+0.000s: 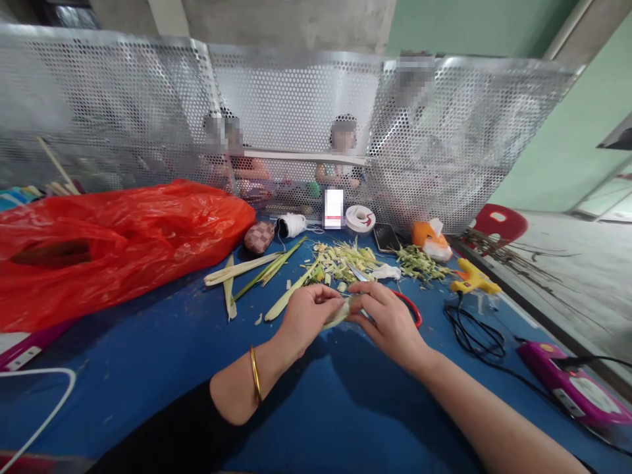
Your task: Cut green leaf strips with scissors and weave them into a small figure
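My left hand is closed, thumb and fingers pinching a pale green leaf strip. The strip's other end is pinched by my right hand, so it spans the short gap between both hands above the blue table. Scissors with a red handle show behind my right hand, their blade pointing to the far left; my fingers partly cover them, and I cannot tell whether they touch. Just beyond the hands lies a pile of cut pale green pieces. A longer leaf strip rests left of it.
A red plastic bag fills the left. Longer stalks lie before it. At the back are a ribbon roll, phone and tissue pack. A yellow glue gun and purple power strip sit right, with cables.
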### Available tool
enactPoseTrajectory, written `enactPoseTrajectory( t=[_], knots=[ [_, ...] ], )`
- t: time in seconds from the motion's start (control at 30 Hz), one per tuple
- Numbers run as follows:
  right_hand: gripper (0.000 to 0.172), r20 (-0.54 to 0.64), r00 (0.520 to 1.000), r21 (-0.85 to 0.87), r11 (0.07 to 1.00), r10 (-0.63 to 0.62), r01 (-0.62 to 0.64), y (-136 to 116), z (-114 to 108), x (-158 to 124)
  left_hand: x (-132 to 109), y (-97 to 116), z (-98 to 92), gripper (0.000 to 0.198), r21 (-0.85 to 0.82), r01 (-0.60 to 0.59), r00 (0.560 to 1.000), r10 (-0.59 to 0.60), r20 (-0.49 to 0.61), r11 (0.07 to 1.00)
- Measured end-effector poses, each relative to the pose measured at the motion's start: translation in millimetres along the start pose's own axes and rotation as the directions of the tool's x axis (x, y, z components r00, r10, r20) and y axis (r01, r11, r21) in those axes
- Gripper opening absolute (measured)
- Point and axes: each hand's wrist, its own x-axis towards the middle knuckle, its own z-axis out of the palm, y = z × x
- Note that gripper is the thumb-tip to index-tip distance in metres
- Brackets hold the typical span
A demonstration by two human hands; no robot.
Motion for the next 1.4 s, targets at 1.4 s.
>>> enactPoseTrajectory(
  t=[1.4],
  knots=[
    [0.013, 0.047, 0.995, 0.051, 0.995, -0.093, 0.091, -7, -8, 2, 12, -22, -1.5, 0.007, 0.088, -0.149, 0.989, 0.15, 0.003, 0.985]
  ],
)
